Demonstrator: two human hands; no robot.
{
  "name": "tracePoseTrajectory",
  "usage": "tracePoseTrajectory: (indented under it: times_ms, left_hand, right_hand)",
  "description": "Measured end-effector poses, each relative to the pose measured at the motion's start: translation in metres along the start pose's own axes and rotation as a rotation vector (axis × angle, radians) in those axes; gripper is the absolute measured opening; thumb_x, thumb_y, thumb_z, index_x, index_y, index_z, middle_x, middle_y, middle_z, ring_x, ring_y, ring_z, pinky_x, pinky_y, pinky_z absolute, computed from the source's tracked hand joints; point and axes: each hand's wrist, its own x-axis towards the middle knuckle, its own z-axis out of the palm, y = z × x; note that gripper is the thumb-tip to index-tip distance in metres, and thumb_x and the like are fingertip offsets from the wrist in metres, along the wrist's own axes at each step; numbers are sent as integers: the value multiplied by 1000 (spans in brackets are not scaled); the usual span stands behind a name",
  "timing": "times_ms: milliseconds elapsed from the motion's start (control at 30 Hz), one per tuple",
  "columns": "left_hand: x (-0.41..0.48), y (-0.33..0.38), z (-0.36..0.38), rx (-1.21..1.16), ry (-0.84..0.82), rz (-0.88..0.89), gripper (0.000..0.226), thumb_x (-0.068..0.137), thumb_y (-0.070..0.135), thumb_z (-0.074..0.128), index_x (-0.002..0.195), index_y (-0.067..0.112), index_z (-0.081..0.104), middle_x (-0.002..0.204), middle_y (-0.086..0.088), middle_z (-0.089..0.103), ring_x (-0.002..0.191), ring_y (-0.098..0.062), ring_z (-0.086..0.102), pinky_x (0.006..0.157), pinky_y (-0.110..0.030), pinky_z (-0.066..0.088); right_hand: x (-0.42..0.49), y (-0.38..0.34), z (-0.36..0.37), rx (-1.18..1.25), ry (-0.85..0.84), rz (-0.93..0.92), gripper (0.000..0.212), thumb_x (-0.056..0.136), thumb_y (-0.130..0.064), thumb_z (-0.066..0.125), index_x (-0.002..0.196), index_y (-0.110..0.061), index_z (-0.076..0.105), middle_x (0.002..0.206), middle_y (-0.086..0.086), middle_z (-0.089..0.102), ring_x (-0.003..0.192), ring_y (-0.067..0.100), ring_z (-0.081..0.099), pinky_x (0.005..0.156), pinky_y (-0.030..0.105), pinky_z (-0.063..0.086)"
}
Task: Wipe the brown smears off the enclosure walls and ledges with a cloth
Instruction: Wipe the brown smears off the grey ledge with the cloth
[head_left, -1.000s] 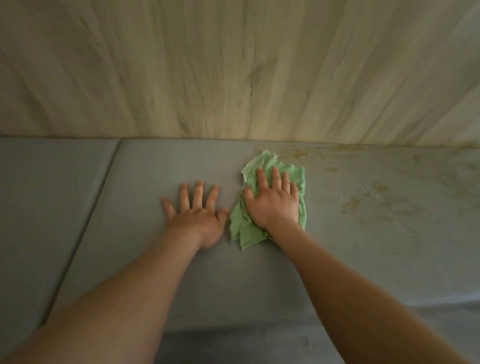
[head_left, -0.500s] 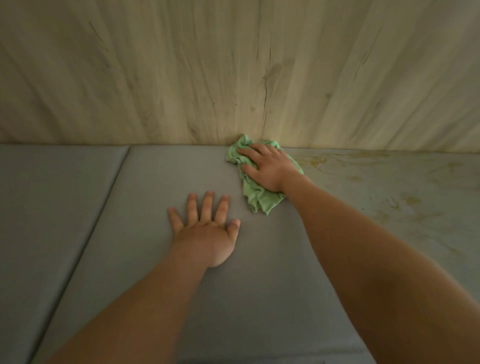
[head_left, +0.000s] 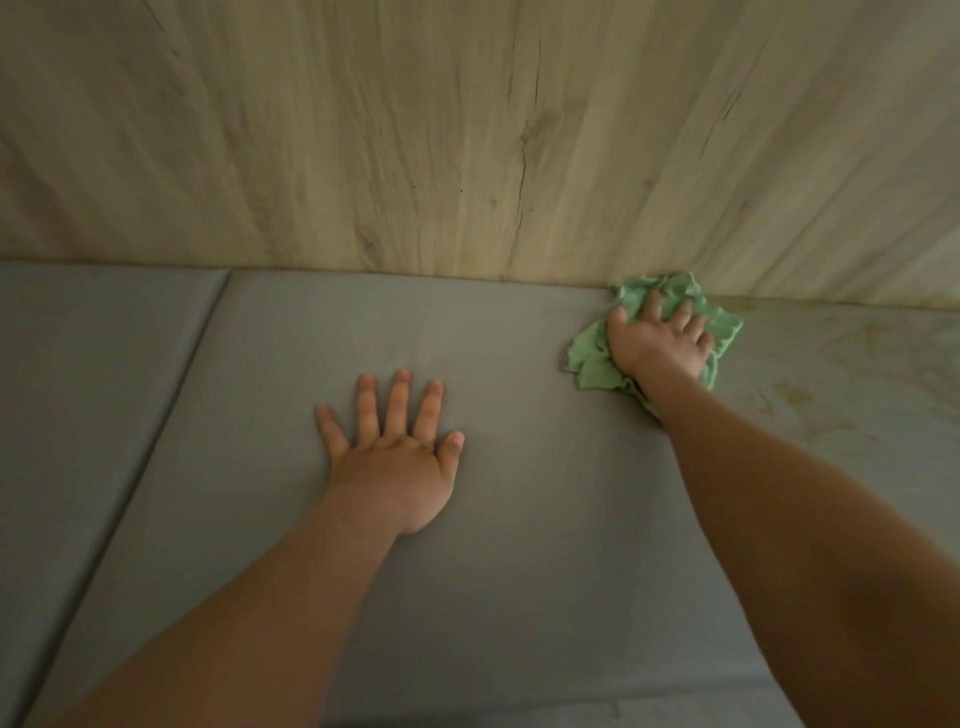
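Note:
A crumpled green cloth (head_left: 589, 358) lies on the grey ledge (head_left: 519, 343) right where it meets the wood-grain wall (head_left: 467, 145). My right hand (head_left: 655, 343) presses down on the cloth with spread fingers, the fingertips near the wall. Brown smears (head_left: 795, 400) mark the grey surface to the right of the cloth. Left of it, my left hand (head_left: 395, 457) rests flat on the ledge, fingers straight and spread, holding nothing.
A seam (head_left: 171, 395) runs diagonally through the grey surface at the left, dividing it into two panels. The front edge of the ledge (head_left: 571, 719) shows at the bottom. The wall carries dark grain lines and a long crack-like streak (head_left: 522, 171).
My right hand has slid the cloth from beside my left hand up to the wall, then right along the wall edge toward the smears. My left hand stays flat in place.

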Motion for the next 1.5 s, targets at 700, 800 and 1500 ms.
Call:
tracePoseTrajectory:
  times_ms: [700, 800, 1500]
  left_hand:
    - [-57, -53, -22, -14, 289, 13, 42, 96, 38, 51, 133, 21, 57, 141, -6, 49, 134, -30, 42, 110, -46, 39]
    - [-68, -18, -9, -17, 296, 80, 44, 97, 40, 47, 135, 21, 55, 146, -5, 45, 137, -28, 38, 111, -46, 36]
    - [12, 179, -8, 29, 64, 156, 63, 107, 52, 22, 164, 33, 6, 173, 6, -12, 158, -29, -13, 122, -68, -4]
  right_hand:
    - [-242, 67, 20, -196, -85, -1072, 67, 99, -71, 24, 162, -50, 12, 173, -9, 12, 159, 16, 5, 129, 36, 2]
    - [-225, 100, 11, -199, -66, -986, 64, 99, -71, 23, 160, -54, 15, 172, -10, 16, 159, 15, 9, 129, 38, 6]
    - [-134, 152, 1, -16, 40, -175, 76, 97, -71, 21, 165, -38, 10, 173, 12, 4, 160, 32, 0, 128, 51, 0]
